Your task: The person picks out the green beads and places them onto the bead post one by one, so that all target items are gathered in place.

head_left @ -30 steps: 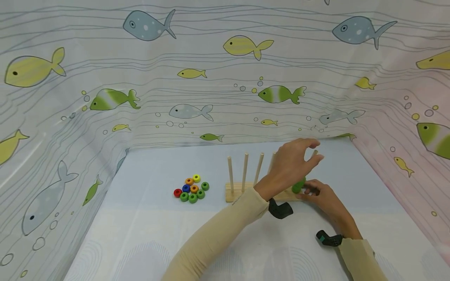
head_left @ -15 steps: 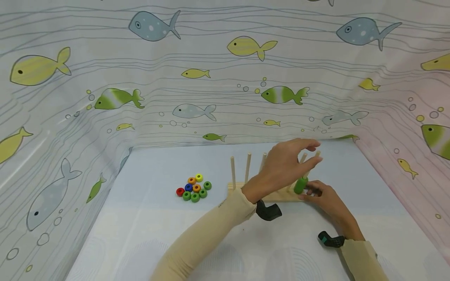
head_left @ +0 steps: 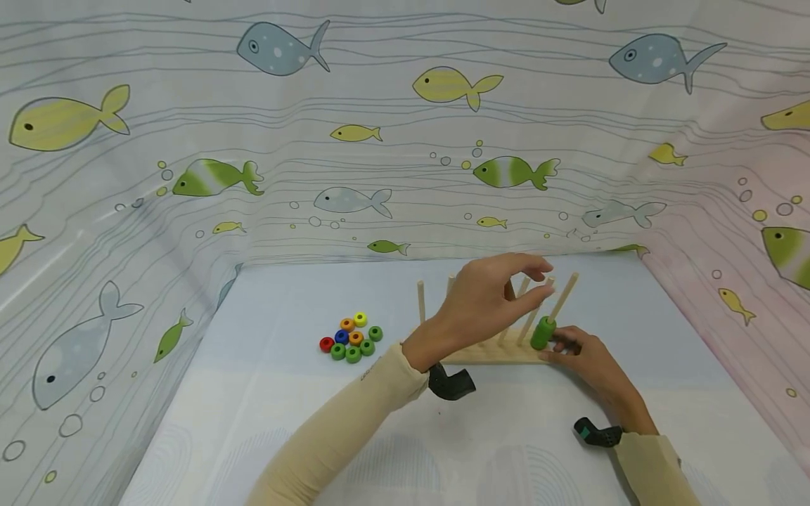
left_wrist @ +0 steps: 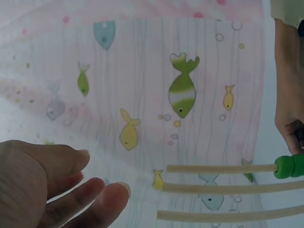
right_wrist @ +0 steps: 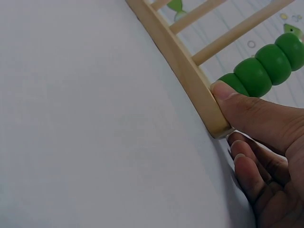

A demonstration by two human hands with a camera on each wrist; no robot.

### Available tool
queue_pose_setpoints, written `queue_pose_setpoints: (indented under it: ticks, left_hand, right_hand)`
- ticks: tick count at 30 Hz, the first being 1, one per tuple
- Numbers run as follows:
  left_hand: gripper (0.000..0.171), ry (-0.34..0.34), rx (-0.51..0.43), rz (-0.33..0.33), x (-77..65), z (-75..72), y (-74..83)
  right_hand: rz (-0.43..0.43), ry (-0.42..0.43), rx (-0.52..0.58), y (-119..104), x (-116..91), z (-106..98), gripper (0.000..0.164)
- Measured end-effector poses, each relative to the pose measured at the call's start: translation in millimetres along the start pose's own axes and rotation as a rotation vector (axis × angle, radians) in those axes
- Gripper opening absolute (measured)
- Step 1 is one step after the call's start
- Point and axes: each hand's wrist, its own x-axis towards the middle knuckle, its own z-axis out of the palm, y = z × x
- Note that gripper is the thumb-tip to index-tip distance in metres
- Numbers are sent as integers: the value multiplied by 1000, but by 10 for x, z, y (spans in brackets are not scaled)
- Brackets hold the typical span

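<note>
A wooden peg rack (head_left: 500, 357) with several upright rods stands on the table. Green beads (right_wrist: 253, 76) are stacked on its rightmost rod, also visible at the right edge of the left wrist view. My left hand (head_left: 477, 299) hovers over the middle of the rack, thumb and fingers loosely spread with nothing between them. It hides some rods and part of the base. With my right hand (head_left: 585, 351) I hold the rack's right end: the thumb presses the base (right_wrist: 183, 73) beside the lowest bead, and the other fingers curl around the end.
Left of the rack lies a group of loose beads: a red bead (head_left: 326, 344), a blue bead (head_left: 342, 336), a yellow bead (head_left: 360, 319), two orange ones and several green beads (head_left: 352, 354). A fish-patterned sheet (head_left: 285, 232) rises behind and at the sides.
My left hand has moved left, away from the rightmost rod, uncovering the green stack and the rods beside it. The right hand stays at the rack's end.
</note>
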Motion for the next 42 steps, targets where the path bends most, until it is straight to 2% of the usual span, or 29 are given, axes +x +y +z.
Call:
queue_pose_setpoints:
  ticks: [8,14,24,28,36,42]
  left_hand:
    - [20,18,13,22,-147,-169,-75]
    - [19,49,-4,2,-275,-291,-163]
    - [18,95,-47,-74,-471,-468,-292]
    - [18,109,-64,-79,-549,-523,-354]
    - [17,144,-95,-45,-677,-625,-466]
    - [16,161,-102,-82,-804,-699,-554]
  right_hand:
    - [-1,8,-6,4,8,1,55]
    - [-4,13,-17,36,11,4,53]
    - [2,7,-2,53,21,21,55]
    - [-9,11,-3,53,21,24,56]
    - [-4,12,-17,59,10,4,56]
    - [7,1,8,39,4,10,58]
